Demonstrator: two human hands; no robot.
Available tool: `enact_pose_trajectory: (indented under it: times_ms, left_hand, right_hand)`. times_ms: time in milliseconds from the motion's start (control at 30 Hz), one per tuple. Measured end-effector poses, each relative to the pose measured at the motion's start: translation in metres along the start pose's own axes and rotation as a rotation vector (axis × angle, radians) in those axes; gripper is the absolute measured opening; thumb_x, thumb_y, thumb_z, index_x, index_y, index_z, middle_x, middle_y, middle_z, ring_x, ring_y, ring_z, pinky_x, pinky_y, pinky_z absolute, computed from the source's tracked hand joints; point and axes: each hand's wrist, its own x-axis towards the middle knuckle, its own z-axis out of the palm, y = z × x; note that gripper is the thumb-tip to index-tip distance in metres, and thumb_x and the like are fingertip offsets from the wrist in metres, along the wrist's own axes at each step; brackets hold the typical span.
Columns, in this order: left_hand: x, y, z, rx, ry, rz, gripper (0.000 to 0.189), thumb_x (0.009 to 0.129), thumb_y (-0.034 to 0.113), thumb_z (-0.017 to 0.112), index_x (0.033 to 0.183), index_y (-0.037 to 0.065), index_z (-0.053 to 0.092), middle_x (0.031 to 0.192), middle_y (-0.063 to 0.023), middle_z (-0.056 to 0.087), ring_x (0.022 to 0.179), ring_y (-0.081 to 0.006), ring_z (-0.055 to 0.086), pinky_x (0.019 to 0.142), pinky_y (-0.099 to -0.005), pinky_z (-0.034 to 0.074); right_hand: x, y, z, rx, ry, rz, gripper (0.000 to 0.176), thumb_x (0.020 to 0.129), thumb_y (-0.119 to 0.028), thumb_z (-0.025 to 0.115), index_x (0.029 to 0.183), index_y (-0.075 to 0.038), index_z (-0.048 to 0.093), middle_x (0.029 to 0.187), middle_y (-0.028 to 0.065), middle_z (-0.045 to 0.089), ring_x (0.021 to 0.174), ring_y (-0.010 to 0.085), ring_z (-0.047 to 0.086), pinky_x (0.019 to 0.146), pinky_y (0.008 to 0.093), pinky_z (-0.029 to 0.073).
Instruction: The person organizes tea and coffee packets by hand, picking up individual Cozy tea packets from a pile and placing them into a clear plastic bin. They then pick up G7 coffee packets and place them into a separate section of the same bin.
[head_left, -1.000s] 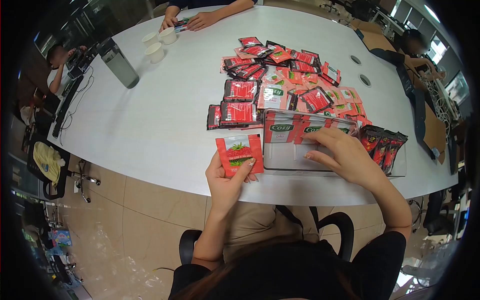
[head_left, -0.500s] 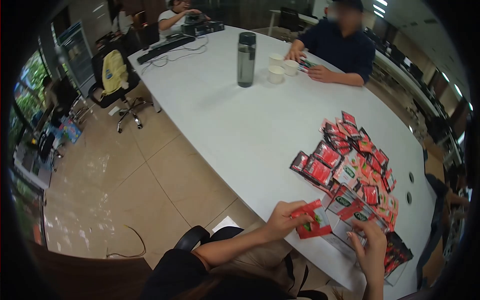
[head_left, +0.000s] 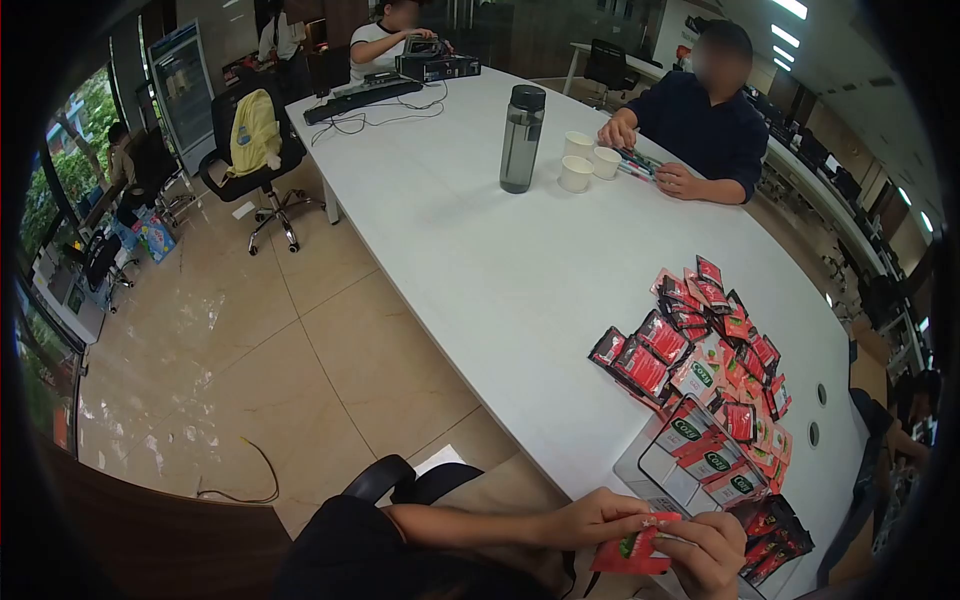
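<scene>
A red sachet (head_left: pixel 630 555) with a green print is held low at the table's near edge. My left hand (head_left: pixel 585 518) pinches its upper edge, and the curled fingers of my right hand (head_left: pixel 715 550) close on its right side. Just beyond my hands stands a clear-walled box (head_left: pixel 628 467) with compartments, holding red-and-white Cozy packets (head_left: pixel 715 460) in a row. Black-and-red sachets (head_left: pixel 770 540) lie at the box's right end. Behind it spreads a heap of red, pink and black sachets (head_left: pixel 738 345).
On the white table (head_left: pixel 450 230) stand a grey bottle (head_left: pixel 522 140) and three paper cups (head_left: pixel 577 172). A person in dark clothing (head_left: pixel 700 130) handles pens across the table. Another person sits behind a black device (head_left: pixel 437 65) at the far end. A chair (head_left: pixel 255 165) stands left.
My right hand has moved from beside the box onto the sachet. My left hand has brought the sachet lower, nearer to me. The view has shifted slightly.
</scene>
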Motion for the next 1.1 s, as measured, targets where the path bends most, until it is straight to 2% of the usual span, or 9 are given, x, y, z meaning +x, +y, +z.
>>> enact_pose_trajectory:
  times_ms: [167, 267, 333, 400, 467, 567, 700, 800, 1100]
  left_hand:
    - [0.0, 0.04, -0.012, 0.296, 0.214, 0.286, 0.033, 0.1, 0.024, 0.045, 0.116, -0.002, 0.057, 0.112, -0.0168, 0.062, 0.101, -0.0235, 0.061, 0.082, -0.0311, 0.049]
    - [-0.02, 0.083, -0.023, 0.147, 0.13, 0.631, 0.038, 0.099, 0.027, 0.046, 0.13, 0.007, 0.051, 0.135, -0.0203, 0.048, 0.125, -0.0333, 0.047, 0.1, -0.0462, 0.039]
    - [-0.021, 0.104, -0.007, 0.009, 0.153, 0.943, 0.039, 0.097, 0.033, 0.047, 0.128, 0.01, 0.053, 0.134, -0.0187, 0.049, 0.124, -0.0362, 0.047, 0.099, -0.0501, 0.039]
    - [-0.049, 0.113, 0.01, -0.009, 0.208, 1.077, 0.042, 0.097, 0.039, 0.045, 0.13, 0.013, 0.049, 0.13, -0.0071, 0.052, 0.123, -0.0263, 0.048, 0.099, -0.0534, 0.04]
    - [-0.078, 0.113, 0.013, 0.054, 0.119, 1.01, 0.049, 0.097, 0.043, 0.045, 0.14, 0.021, 0.037, 0.138, 0.0064, 0.045, 0.129, -0.0139, 0.042, 0.104, -0.0598, 0.03]
    - [-0.065, 0.126, 0.006, 0.117, -0.116, 0.88, 0.056, 0.095, 0.046, 0.048, 0.146, 0.036, 0.027, 0.149, 0.0155, 0.033, 0.137, -0.009, 0.032, 0.107, -0.068, 0.015]
    - [-0.039, 0.14, -0.024, 0.01, -0.481, 0.716, 0.048, 0.096, 0.042, 0.049, 0.142, 0.038, 0.035, 0.146, 0.0164, 0.038, 0.136, -0.0095, 0.034, 0.105, -0.0677, 0.02]
    - [-0.011, 0.158, -0.002, -0.045, -0.386, 0.511, 0.043, 0.095, 0.037, 0.053, 0.137, 0.033, 0.044, 0.141, 0.0126, 0.045, 0.132, -0.011, 0.038, 0.106, -0.0595, 0.027]
    - [-0.019, 0.16, 0.008, -0.309, -0.038, 0.585, 0.016, 0.088, 0.014, 0.061, 0.1, 0.013, 0.05, 0.096, 0.0017, 0.052, 0.096, -0.0054, 0.051, 0.089, -0.0349, 0.048]
  right_hand:
    - [-0.026, 0.005, -0.026, -0.151, 0.117, 0.173, 0.026, 0.075, 0.001, 0.063, 0.101, 0.0, 0.064, 0.093, 0.015, 0.065, 0.082, 0.0307, 0.063, 0.077, 0.0408, 0.049]
    - [-0.047, 0.023, -0.023, -0.383, 0.174, 0.315, 0.025, 0.069, 0.007, 0.066, 0.093, -0.002, 0.062, 0.091, 0.0147, 0.061, 0.08, 0.0281, 0.057, 0.069, 0.0359, 0.045]
    - [-0.042, 0.024, -0.019, -0.443, 0.182, 0.446, 0.023, 0.07, 0.007, 0.065, 0.091, -0.002, 0.062, 0.087, 0.0134, 0.061, 0.079, 0.0286, 0.055, 0.069, 0.0372, 0.043]
    - [-0.044, 0.03, -0.014, -0.488, 0.097, 0.484, 0.023, 0.07, 0.006, 0.065, 0.091, -0.003, 0.063, 0.085, 0.0119, 0.06, 0.08, 0.029, 0.055, 0.069, 0.0371, 0.044]
    - [-0.042, 0.032, -0.012, -0.532, 0.021, 0.507, 0.024, 0.069, 0.006, 0.066, 0.092, -0.002, 0.063, 0.084, 0.0104, 0.059, 0.079, 0.0287, 0.055, 0.068, 0.0369, 0.044]
    - [-0.041, 0.035, -0.008, -0.59, -0.065, 0.516, 0.028, 0.066, 0.005, 0.065, 0.093, -0.002, 0.064, 0.081, 0.009, 0.056, 0.077, 0.0273, 0.053, 0.068, 0.0369, 0.044]
    - [-0.053, 0.048, -0.008, -0.651, -0.155, 0.561, 0.03, 0.064, -0.003, 0.063, 0.093, -0.006, 0.064, 0.08, 0.006, 0.056, 0.08, 0.0252, 0.053, 0.071, 0.0357, 0.046]
    - [-0.061, 0.057, -0.008, -0.707, -0.149, 0.593, 0.021, 0.068, -0.006, 0.065, 0.089, -0.006, 0.062, 0.08, 0.0055, 0.058, 0.08, 0.0244, 0.054, 0.07, 0.035, 0.047]
    - [-0.06, 0.057, -0.004, -0.8, 0.072, 0.675, 0.02, 0.074, -0.007, 0.068, 0.092, -0.007, 0.059, 0.084, 0.0054, 0.057, 0.081, 0.0242, 0.056, 0.068, 0.0346, 0.047]
